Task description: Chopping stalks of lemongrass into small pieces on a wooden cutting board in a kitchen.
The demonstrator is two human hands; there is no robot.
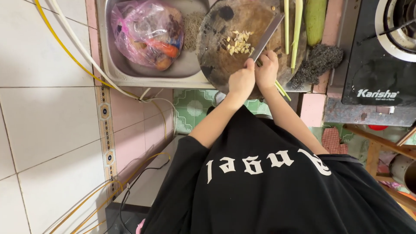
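Observation:
A round dark wooden cutting board (216, 47) lies over the right end of a steel sink (113, 65). A small heap of pale chopped pieces (238, 42) sits in the board's middle. My left hand (240, 81) is at the board's near edge, closed on the handle of a broad knife (267, 35) whose blade slants up to the right. Beside it and touching it, my right hand (267, 69) presses on thin green stalks (282, 90) whose ends stick out under it. Two long pale green stalks (296, 30) lie along the board's right side.
A pink plastic bag of vegetables (147, 32) fills the sink. A green gourd (315, 15) and a dark scouring pad (318, 61) lie right of the board, then a black gas stove (377, 52). Yellow and white hoses (71, 47) run down the tiled wall at left.

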